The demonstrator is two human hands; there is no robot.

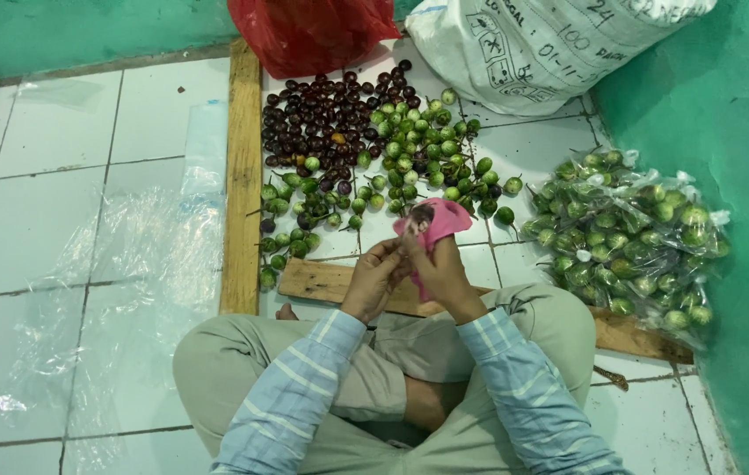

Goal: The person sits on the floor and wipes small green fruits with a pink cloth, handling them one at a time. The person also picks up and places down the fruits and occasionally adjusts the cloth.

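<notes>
I sit cross-legged on a tiled floor. My left hand [376, 280] and my right hand [441, 271] meet in front of my knees, both gripping a small pink plastic bag [436, 222] that sticks up above my right fingers. Something dark shows at the bag's mouth; I cannot tell what. Just beyond my hands lies a loose pile of small round green eggplants [405, 149] and a pile of dark purple ones [326, 114], spread on the tiles.
A heap of clear bags filled with green eggplants [634, 237] lies at my right against the green wall. A red plastic bag [313, 31] and a white woven sack [533, 44] stand at the back. Wooden planks [243, 176] frame the piles; clear plastic sheets [137, 255] lie at left.
</notes>
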